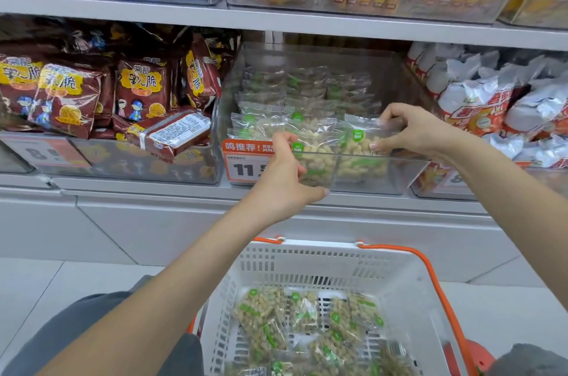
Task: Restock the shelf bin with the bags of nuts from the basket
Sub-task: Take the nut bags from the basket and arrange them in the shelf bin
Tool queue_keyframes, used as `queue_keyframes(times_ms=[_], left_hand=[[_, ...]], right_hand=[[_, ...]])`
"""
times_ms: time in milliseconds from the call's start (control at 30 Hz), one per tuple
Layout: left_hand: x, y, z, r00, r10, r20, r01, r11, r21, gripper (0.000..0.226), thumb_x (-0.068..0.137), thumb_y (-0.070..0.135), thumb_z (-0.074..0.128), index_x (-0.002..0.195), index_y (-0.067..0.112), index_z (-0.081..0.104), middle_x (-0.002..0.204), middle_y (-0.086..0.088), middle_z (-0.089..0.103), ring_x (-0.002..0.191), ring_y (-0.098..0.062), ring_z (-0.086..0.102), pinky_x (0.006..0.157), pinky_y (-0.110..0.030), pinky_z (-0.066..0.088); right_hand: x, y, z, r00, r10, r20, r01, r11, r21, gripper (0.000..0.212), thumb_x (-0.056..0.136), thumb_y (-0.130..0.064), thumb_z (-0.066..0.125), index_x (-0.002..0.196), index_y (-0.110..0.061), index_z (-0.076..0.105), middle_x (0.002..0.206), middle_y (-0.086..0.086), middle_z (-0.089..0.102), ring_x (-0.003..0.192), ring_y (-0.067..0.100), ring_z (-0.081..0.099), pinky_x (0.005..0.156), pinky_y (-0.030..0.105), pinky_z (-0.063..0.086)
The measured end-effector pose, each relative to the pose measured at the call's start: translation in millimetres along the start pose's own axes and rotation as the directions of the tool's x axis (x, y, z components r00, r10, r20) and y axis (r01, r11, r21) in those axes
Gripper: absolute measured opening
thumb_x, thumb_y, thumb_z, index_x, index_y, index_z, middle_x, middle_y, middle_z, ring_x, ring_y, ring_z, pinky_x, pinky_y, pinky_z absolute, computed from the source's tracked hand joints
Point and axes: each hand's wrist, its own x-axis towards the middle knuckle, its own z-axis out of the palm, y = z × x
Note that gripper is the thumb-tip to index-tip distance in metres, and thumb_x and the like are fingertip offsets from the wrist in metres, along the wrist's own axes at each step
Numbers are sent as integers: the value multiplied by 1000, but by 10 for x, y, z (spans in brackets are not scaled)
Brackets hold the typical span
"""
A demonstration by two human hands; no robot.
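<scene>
A clear plastic shelf bin [384, 174] on the middle shelf holds rows of clear bags of nuts with green labels. My right hand [408, 129] pinches one bag of nuts [358, 145] by its top edge at the bin's front right. My left hand [285, 178] grips the bin's front wall, its fingers curled over the rim beside a front bag of nuts [313, 142] and partly covering an orange price tag [242, 160]. Below, a white basket [307, 262] with orange handles holds several more nut bags [307, 323].
Dark red snack packs [92, 92] fill the bin to the left, white and orange packs [491, 105] the bin to the right. A shelf above [276, 22] carries more boxed snacks. My knees flank the basket on a pale tiled floor.
</scene>
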Motion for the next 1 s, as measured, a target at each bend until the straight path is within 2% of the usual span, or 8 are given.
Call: queue_keyframes(times_ms=[133,233,467,600,700,833,933,1000], left_hand=[[5,-24,46,1000,20,7,-20,997,70,81,76,19,78,130,23,17,105,-6,50,100,-17,54,69,-14,41],[7,-45,87,999,35,32,-39,987,158,82,75,19,78,131,22,18,108,-5,48,107,-21,50,82,-27,42],[23,-82,112,997,23,76,-42,966,254,80,74,22,78,130,22,21,125,-10,40,118,-28,42,95,-35,39],[11,-87,100,997,29,69,-46,963,266,79,74,21,78,130,23,22,123,-9,40,115,-29,44,93,-36,40],[10,-102,89,997,34,66,-50,963,266,79,74,21,77,131,24,22,123,-8,41,115,-28,44,92,-34,39],[5,-112,90,997,40,62,-55,963,262,81,75,20,77,133,24,21,126,-10,40,115,-27,44,90,-31,37],[-30,-105,88,997,47,60,-61,964,258,80,76,19,76,133,23,20,128,-11,40,117,-27,44,91,-30,36],[-75,-110,92,996,72,45,-81,965,249,75,79,20,74,132,21,22,128,-10,40,115,-25,46,91,-31,38]], right_hand=[[-10,-12,75,985,-166,42,171,938,-302,39,76,-8,76,70,-15,38,67,-2,42,58,13,33,47,9,33],[-9,-126,37,971,-187,147,233,868,-439,27,77,-9,73,81,-12,47,69,-4,44,65,17,39,53,20,35],[96,-223,179,951,-114,287,276,732,-623,26,91,-14,57,116,-16,49,124,11,54,102,26,48,78,28,34],[31,-258,-9,946,-88,313,222,877,-426,36,86,-23,68,119,-23,53,107,-4,55,91,14,52,74,26,41],[-17,-230,46,966,-181,186,226,939,-260,16,78,-29,77,87,-22,66,94,3,60,86,17,55,74,26,42],[45,-196,246,976,-197,95,217,930,-296,29,76,-26,79,61,-28,53,82,3,56,80,17,48,70,26,36],[35,-189,181,980,-166,107,190,940,-282,18,75,-32,79,74,-27,61,91,1,59,89,18,53,75,26,38],[-75,-131,161,981,-192,25,192,944,-269,30,75,-35,78,100,-26,63,104,-2,58,100,18,54,83,28,41]])
